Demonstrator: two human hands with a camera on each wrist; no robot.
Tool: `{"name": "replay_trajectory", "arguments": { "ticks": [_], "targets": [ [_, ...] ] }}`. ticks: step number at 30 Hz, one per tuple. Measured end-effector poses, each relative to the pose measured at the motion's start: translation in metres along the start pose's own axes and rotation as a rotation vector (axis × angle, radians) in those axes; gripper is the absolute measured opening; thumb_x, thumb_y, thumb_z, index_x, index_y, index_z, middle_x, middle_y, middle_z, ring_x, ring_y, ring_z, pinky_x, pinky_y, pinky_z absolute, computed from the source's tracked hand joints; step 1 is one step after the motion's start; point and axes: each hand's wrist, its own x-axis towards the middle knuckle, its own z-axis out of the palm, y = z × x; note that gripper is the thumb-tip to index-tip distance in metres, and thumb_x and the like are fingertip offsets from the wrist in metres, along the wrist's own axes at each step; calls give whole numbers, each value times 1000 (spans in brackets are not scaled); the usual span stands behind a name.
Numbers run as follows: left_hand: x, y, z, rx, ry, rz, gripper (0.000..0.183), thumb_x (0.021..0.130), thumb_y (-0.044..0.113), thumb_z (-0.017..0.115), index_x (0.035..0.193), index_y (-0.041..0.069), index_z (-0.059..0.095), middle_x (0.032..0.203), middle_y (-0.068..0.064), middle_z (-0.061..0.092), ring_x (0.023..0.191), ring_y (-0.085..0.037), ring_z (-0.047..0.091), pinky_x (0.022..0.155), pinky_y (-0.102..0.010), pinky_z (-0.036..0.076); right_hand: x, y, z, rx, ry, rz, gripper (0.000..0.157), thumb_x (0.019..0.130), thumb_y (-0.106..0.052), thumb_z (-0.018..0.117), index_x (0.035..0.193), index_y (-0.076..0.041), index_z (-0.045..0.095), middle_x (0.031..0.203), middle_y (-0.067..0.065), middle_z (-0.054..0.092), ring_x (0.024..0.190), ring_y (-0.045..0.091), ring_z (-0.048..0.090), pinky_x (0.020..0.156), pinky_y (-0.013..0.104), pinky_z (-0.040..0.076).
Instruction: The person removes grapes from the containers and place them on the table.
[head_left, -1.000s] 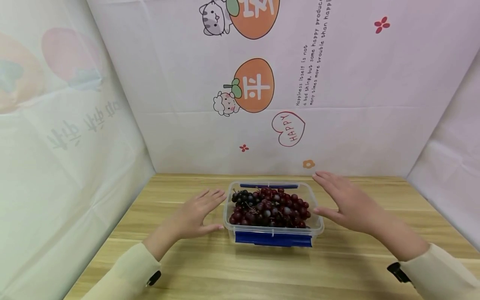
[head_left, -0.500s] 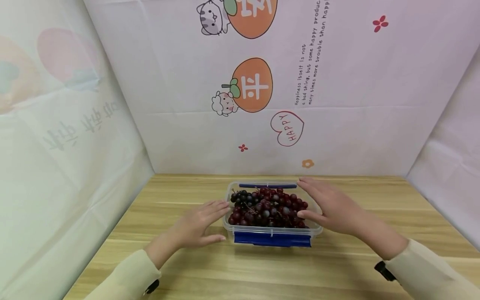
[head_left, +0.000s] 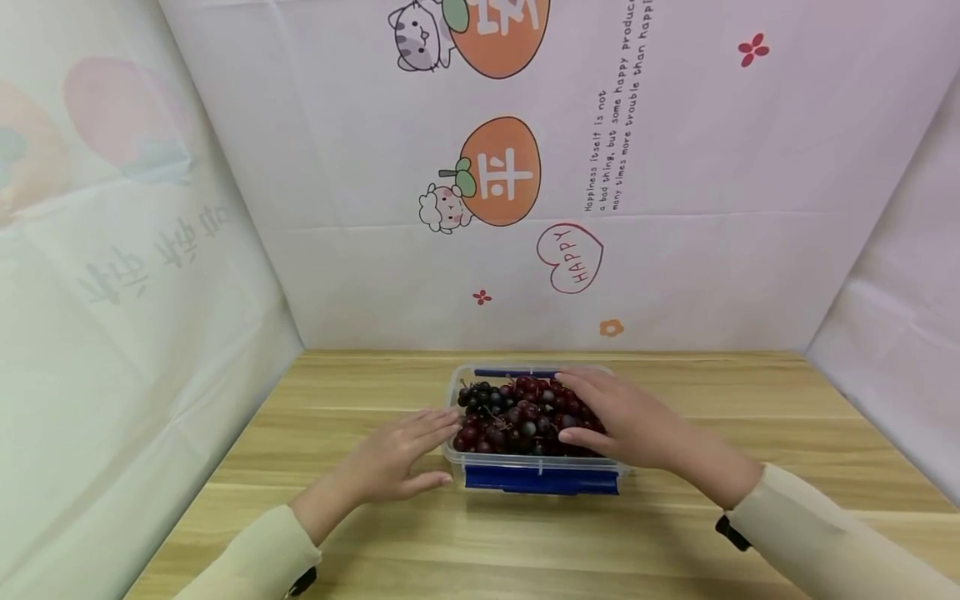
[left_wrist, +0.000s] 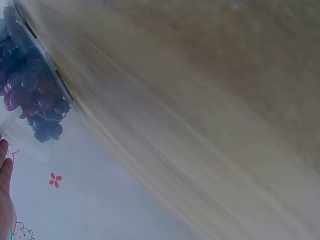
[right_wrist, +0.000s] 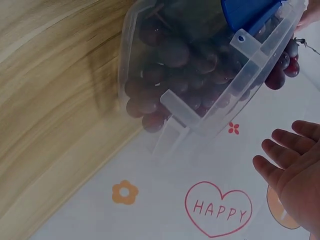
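Dark red and black grapes (head_left: 517, 425) fill a clear plastic container (head_left: 453, 450) with blue clips, lidless on the table. At its left rim my left hand (head_left: 393, 454) lies with the fingers fairly straight, fingertips right at the edge and thumb spread apart. Over the right half of the container hovers my right hand (head_left: 626, 421), fingers extended and thumb apart, hiding some of the grapes. In the right wrist view the right palm (right_wrist: 300, 180) shows above the rim with nothing in it. The left wrist view catches only a few left fingers (left_wrist: 6, 170) beside the container.
The container stands toward the back of a wood-grain table (head_left: 480, 550). Behind it rises a white printed sheet (head_left: 375, 283), with another sheet along the left side (head_left: 187, 375) and one at the right (head_left: 900, 358).
My right hand has moved left, from beside the container's right edge to over the grapes. My left hand has shifted slightly right to the rim. The container stays put.
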Motion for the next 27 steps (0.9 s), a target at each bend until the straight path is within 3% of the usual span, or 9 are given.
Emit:
{"name": "replay_trajectory", "arguments": {
  "ticks": [4, 9, 18, 27],
  "targets": [
    [0, 1, 0, 4, -5, -10, 66, 96, 49, 54, 133, -5, 54, 143, -17, 46, 128, -31, 49, 108, -47, 38, 6, -4, 3, 13, -33, 17, 77, 94, -57, 53, 146, -3, 40, 146, 18, 44, 133, 35, 42, 109, 58, 33],
    [1, 2, 0, 18, -9, -22, 61, 91, 39, 65, 132, -5, 56, 142, -17, 47, 126, -31, 51, 106, -47, 41, 12, -6, 9, 35, -89, 44, 80, 94, -63, 46, 147, -3, 38, 145, 17, 44, 132, 34, 44, 105, 54, 40],
    [3, 3, 1, 42, 0, -31, 51, 90, 28, 68, 128, -4, 59, 139, -16, 51, 124, -29, 54, 103, -47, 44, 20, -13, 18, 50, -135, 37, 79, 94, -63, 44, 147, -5, 39, 141, 20, 48, 129, 37, 45, 105, 52, 40],
    [2, 2, 4, 69, 32, -26, 47, 90, 28, 69, 125, -2, 63, 134, -16, 55, 120, -27, 57, 101, -44, 47, 29, -17, 24, 68, -164, 58, 76, 95, -61, 45, 147, -6, 39, 142, 18, 47, 131, 36, 43, 108, 52, 37]
  ]
}}
